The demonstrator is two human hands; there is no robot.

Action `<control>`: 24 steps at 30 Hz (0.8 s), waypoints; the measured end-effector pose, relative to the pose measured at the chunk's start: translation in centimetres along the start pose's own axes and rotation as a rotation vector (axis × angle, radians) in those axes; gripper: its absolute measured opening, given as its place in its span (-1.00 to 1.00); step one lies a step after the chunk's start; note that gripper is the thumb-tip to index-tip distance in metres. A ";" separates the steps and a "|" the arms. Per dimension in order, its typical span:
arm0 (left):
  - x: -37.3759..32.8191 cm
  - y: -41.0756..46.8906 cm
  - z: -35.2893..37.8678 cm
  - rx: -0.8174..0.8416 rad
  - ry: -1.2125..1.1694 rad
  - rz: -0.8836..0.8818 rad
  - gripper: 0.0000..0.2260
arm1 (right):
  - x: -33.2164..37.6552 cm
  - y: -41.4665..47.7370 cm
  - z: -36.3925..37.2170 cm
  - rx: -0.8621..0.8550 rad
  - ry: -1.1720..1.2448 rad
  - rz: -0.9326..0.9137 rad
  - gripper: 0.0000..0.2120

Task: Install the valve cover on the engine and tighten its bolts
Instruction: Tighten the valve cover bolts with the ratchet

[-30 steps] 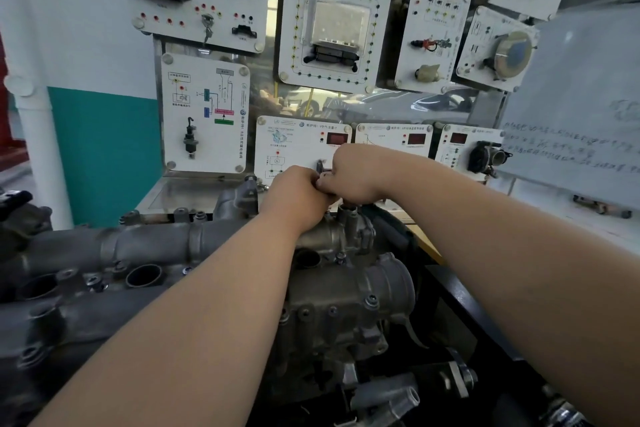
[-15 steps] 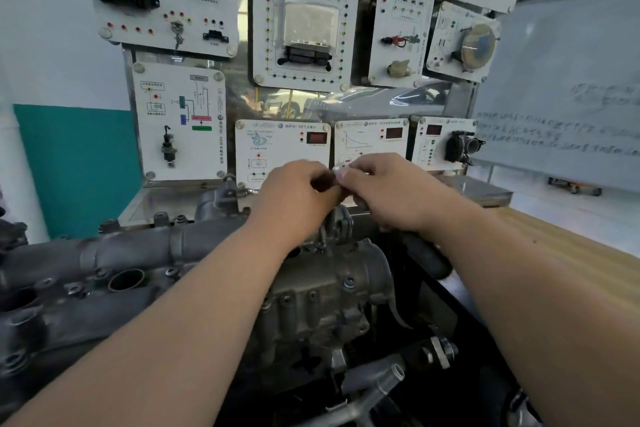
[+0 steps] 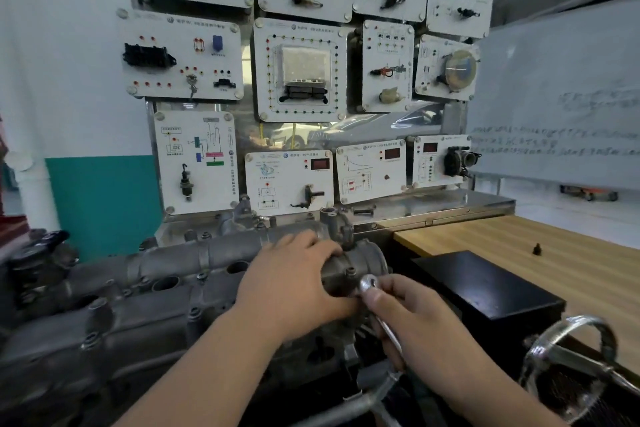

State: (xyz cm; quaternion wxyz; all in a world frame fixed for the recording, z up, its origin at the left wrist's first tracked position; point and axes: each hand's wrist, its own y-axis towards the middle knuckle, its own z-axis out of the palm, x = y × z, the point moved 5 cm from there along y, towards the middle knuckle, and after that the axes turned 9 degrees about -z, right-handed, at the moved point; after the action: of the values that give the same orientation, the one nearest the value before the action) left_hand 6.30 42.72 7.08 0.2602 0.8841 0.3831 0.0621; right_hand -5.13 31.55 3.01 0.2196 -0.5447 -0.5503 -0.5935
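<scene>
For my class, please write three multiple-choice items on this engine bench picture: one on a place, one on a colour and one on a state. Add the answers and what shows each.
1. Where does the small black part lie?
A on the wooden table
B on the engine
C on the black box

2. What colour is the lower wall band?
A red
B teal
C yellow

3. What is the right hand doing?
A hanging idle
B pressing a panel switch
C gripping the ratchet

Answers:
1 A, it sits alone on the bare wood.
2 B, a teal band runs below the white.
3 C, the fingers curl round the ratchet's handle.
</scene>
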 end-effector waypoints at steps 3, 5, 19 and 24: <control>-0.3 0.0 0.2 -0.050 0.044 0.002 -0.23 | -1.9 -1.3 0.8 -0.129 0.155 0.079 -0.72; -0.3 -0.2 0.2 -0.060 0.060 -0.007 -0.22 | -2.6 -1.9 1.5 -0.182 0.299 0.126 -0.66; 2.9 3.6 -2.0 0.025 -0.324 -0.243 -0.76 | 4.5 6.7 -1.6 -0.123 -0.008 -0.025 -0.63; 4.0 7.7 -1.7 -0.150 -0.243 -0.349 -0.79 | 7.0 14.8 0.3 0.161 -0.802 -0.102 -0.57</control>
State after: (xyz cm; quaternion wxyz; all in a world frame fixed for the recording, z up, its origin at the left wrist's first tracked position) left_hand 13.52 41.80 12.05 0.3761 0.7837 0.4904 -0.0624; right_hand 5.52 29.78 15.28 -0.0002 -0.6861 -0.6631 -0.2993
